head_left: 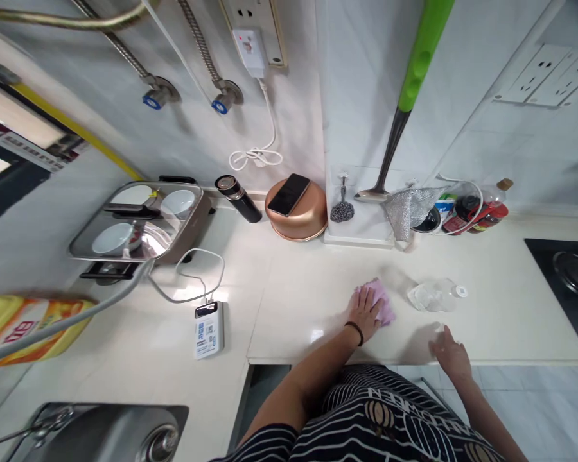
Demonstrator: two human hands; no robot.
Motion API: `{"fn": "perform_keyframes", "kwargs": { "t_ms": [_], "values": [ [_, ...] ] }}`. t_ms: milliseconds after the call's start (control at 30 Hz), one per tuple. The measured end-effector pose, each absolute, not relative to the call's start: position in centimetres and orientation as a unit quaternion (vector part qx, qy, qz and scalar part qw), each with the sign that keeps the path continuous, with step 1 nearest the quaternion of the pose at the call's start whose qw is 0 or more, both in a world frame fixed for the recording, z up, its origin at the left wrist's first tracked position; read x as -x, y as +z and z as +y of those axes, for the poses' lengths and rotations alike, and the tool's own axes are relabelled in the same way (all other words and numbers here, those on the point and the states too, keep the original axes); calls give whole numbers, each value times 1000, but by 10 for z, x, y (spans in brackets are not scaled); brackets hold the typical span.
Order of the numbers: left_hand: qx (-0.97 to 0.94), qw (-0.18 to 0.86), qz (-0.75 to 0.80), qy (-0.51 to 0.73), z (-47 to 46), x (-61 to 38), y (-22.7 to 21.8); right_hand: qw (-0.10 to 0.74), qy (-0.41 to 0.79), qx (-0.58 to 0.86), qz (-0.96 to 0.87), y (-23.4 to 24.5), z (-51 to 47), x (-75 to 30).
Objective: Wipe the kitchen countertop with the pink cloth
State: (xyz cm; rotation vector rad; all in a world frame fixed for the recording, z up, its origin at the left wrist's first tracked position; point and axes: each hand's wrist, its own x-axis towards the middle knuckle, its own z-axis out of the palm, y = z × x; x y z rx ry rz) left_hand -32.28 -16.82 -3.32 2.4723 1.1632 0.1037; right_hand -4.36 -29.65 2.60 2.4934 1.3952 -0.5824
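My left hand [365, 314] lies flat on a pink cloth [383, 301], fingers spread, pressing it against the pale countertop [298, 308]. A dark band circles that wrist. My right hand [451, 356] is at the counter's front edge, index finger stretched out and thumb apart; I see nothing held in it, though its other fingers are partly hidden. Beyond it, a clear plastic bottle [436, 295] with a white cap lies on its side, touched by neither hand.
At the back are a copper-coloured pot [298, 224] with a phone [289, 194] on it, a black flask [241, 200] and sauce bottles [481, 212]. A power bank [209, 330], electric pan [185, 224] and sink [125, 436] are left. A stove [568, 282] is right; a green-handled spatula [414, 77] hangs above.
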Motion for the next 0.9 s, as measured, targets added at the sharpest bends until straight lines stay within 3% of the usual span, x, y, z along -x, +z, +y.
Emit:
{"fn": "perform_keyframes", "kwargs": {
  "t_ms": [333,500,900],
  "values": [
    [-626,143,766,3,-65,510,-17,84,-209,-852,472,29,-291,46],
    [-548,117,828,15,-42,505,-15,73,-220,-851,471,28,-292,48],
    [-849,247,467,9,-42,240,-28,56,-236,-860,449,40,-287,53]
  ]
}}
